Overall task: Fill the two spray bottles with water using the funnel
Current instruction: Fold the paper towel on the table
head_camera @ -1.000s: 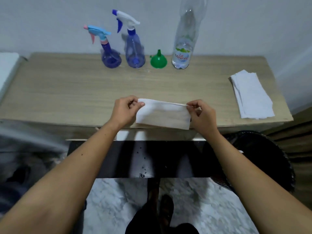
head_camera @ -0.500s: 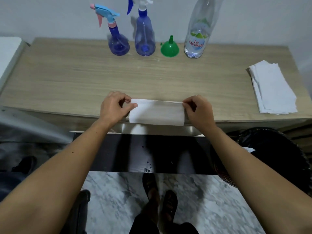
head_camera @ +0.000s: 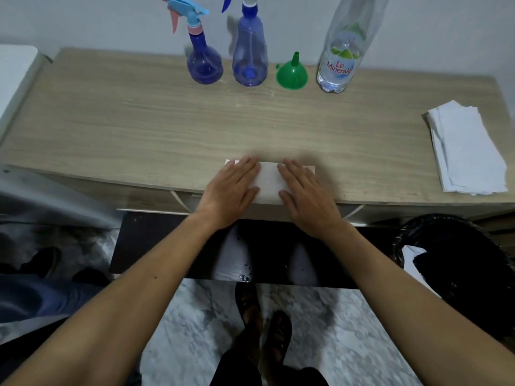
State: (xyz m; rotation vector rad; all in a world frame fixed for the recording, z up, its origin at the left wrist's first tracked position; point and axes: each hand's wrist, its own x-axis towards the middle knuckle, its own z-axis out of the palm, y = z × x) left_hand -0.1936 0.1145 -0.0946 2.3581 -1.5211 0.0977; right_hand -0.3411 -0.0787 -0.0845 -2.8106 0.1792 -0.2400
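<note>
Two spray bottles (head_camera: 204, 55) (head_camera: 249, 51): capped, unfilled, left of funnel (head_camera: 292, 73).
Hands: left hand (head_camera: 231, 190), right hand (head_camera: 306, 195) flat on tissue (head_camera: 269, 182).
Remaining: everything.

A light wood-grain table (head_camera: 139, 129) carries, along its far edge, two blue spray bottles (head_camera: 204, 62) (head_camera: 249, 59), a green funnel (head_camera: 292, 73) mouth-down and a Le Minerale water bottle (head_camera: 338, 62). A folded white tissue (head_camera: 269, 181) lies at the near edge, and a tissue stack (head_camera: 468, 149) at the right end.
</note>
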